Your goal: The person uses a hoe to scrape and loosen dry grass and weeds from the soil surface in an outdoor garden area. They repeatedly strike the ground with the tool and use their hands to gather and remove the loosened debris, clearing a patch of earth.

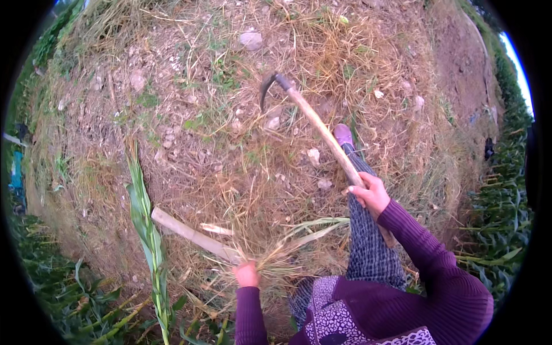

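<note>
My right hand (pixel 371 192) is closed around the wooden handle (pixel 324 132) of a long-handled sickle, whose butt end reaches back under the right forearm. Its curved dark metal blade (pixel 267 91) points away from me, over the dry ground. Low in the view, my left hand (pixel 247 274) is closed on a bunch of dry grass (pixel 272 261) that fans out to its right. A pale wooden pole (pixel 196 234) runs from beside this hand towards the upper left. Whether the fingers also touch the pole, I cannot tell.
A green maize stalk (pixel 148 233) stretches along the left. Cut straw and stones, such as a large one (pixel 251 40), cover the soil. My shoe (pixel 343 134) is near the sickle handle. Maize plants (pixel 496 215) line the right edge, and a teal object (pixel 16 176) is at far left.
</note>
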The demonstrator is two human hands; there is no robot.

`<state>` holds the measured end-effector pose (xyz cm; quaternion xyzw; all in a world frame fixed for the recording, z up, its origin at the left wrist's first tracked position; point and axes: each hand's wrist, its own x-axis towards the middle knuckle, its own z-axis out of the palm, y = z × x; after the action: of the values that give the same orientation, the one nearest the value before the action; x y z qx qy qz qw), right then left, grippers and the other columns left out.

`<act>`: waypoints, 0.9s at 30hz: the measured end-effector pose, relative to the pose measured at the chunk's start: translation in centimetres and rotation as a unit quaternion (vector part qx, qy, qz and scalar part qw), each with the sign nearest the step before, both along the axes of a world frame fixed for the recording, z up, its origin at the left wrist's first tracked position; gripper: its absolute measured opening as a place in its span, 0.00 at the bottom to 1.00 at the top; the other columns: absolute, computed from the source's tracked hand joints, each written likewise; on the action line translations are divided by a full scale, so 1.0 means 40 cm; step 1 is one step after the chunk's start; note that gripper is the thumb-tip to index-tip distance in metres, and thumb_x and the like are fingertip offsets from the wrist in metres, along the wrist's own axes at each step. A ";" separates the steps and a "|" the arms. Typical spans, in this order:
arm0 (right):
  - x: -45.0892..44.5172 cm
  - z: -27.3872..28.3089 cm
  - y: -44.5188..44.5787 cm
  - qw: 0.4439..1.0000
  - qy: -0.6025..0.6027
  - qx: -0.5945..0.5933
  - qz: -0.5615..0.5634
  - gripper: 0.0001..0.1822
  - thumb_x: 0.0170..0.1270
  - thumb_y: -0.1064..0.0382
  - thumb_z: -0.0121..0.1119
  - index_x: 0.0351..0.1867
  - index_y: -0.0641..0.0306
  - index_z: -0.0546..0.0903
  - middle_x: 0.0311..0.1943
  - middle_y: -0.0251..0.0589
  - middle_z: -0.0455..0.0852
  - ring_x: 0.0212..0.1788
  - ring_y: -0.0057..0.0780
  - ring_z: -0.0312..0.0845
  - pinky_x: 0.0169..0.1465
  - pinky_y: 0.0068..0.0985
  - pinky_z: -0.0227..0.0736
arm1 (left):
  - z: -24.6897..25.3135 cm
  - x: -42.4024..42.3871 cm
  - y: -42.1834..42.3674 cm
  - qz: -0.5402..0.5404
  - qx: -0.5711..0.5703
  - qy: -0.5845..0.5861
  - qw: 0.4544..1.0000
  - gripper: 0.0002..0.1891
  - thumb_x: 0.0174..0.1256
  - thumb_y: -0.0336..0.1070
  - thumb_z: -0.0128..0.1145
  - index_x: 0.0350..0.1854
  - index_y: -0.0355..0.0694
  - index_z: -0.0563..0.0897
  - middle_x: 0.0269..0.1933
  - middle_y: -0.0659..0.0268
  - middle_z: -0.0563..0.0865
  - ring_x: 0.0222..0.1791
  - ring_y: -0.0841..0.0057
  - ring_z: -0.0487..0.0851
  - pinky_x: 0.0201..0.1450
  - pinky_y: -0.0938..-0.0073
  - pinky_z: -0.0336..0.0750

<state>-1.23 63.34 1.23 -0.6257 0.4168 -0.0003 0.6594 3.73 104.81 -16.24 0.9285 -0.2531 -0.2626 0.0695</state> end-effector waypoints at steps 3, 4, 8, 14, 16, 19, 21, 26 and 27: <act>0.067 -0.065 -0.091 0.998 0.002 0.052 0.019 0.17 0.55 0.71 0.60 0.46 0.70 0.72 0.19 0.28 0.71 0.13 0.12 0.62 0.15 0.13 0.57 | -0.059 0.019 -0.184 -0.043 -0.023 0.022 0.999 0.14 0.41 0.26 0.58 0.34 0.48 0.83 0.27 0.62 0.82 0.31 0.64 0.81 0.45 0.52 0.66; 0.085 -0.090 -0.108 0.997 0.007 0.081 0.018 0.16 0.54 0.71 0.60 0.45 0.69 0.72 0.18 0.28 0.72 0.13 0.12 0.63 0.15 0.13 0.58 | -0.079 0.030 -0.237 -0.059 -0.024 0.030 0.998 0.14 0.41 0.27 0.58 0.34 0.48 0.83 0.28 0.62 0.81 0.32 0.64 0.81 0.46 0.52 0.66; 0.168 -0.153 -0.140 0.991 0.005 0.132 0.000 0.15 0.53 0.73 0.62 0.41 0.66 0.72 0.19 0.28 0.72 0.12 0.12 0.63 0.14 0.13 0.58 | -0.242 0.097 -0.445 -0.080 -0.046 0.041 0.995 0.14 0.43 0.28 0.56 0.36 0.48 0.82 0.30 0.60 0.81 0.31 0.63 0.81 0.45 0.54 0.65; 0.147 -0.216 -0.184 0.994 0.049 0.100 0.018 0.17 0.50 0.69 0.67 0.40 0.66 0.73 0.23 0.29 0.74 0.17 0.12 0.68 0.17 0.13 0.63 | -0.472 0.212 -0.744 -0.170 -0.090 0.041 0.980 0.14 0.42 0.26 0.56 0.35 0.46 0.79 0.39 0.53 0.79 0.29 0.64 0.81 0.43 0.56 0.67; 0.145 -0.215 -0.191 0.990 0.092 0.105 0.037 0.17 0.50 0.68 0.68 0.39 0.66 0.73 0.26 0.29 0.75 0.21 0.12 0.70 0.22 0.14 0.67 | -0.559 0.234 -0.810 -0.178 -0.126 0.009 0.976 0.15 0.41 0.26 0.57 0.35 0.46 0.79 0.42 0.53 0.78 0.29 0.66 0.81 0.44 0.56 0.67; 0.126 -0.228 -0.203 0.988 0.114 0.093 0.054 0.18 0.49 0.66 0.69 0.39 0.65 0.74 0.26 0.28 0.75 0.26 0.11 0.69 0.28 0.14 0.68 | -0.670 0.266 -0.887 -0.193 -0.089 0.016 0.977 0.15 0.42 0.28 0.58 0.36 0.46 0.79 0.47 0.52 0.77 0.29 0.68 0.81 0.44 0.56 0.67; 0.136 -0.232 -0.198 0.989 0.110 0.089 0.048 0.17 0.49 0.66 0.70 0.37 0.65 0.74 0.26 0.27 0.76 0.26 0.10 0.69 0.28 0.14 0.67 | -0.728 0.281 -0.891 -0.199 -0.055 -0.005 0.978 0.08 0.44 0.29 0.56 0.30 0.45 0.80 0.39 0.57 0.80 0.29 0.70 0.82 0.43 0.56 0.68; 0.113 -0.265 -0.194 0.985 0.145 0.081 0.053 0.17 0.49 0.68 0.69 0.38 0.65 0.73 0.25 0.28 0.76 0.24 0.11 0.70 0.27 0.14 0.68 | -0.769 0.234 -0.814 -0.212 -0.048 0.054 0.975 0.04 0.44 0.30 0.55 0.24 0.42 0.81 0.24 0.61 0.81 0.29 0.67 0.82 0.33 0.61 0.71; 0.118 -0.262 -0.190 0.985 0.148 0.081 0.048 0.17 0.50 0.68 0.69 0.38 0.65 0.73 0.24 0.28 0.76 0.23 0.11 0.70 0.25 0.14 0.67 | -0.735 0.228 -0.798 -0.214 -0.050 0.090 0.971 0.06 0.43 0.30 0.56 0.26 0.41 0.81 0.24 0.60 0.82 0.29 0.65 0.82 0.31 0.63 0.73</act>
<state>3.50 55.72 -9.25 -0.5824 0.4775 0.1578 0.6387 12.87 72.89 -45.63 0.8204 -0.4518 -0.3412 0.0803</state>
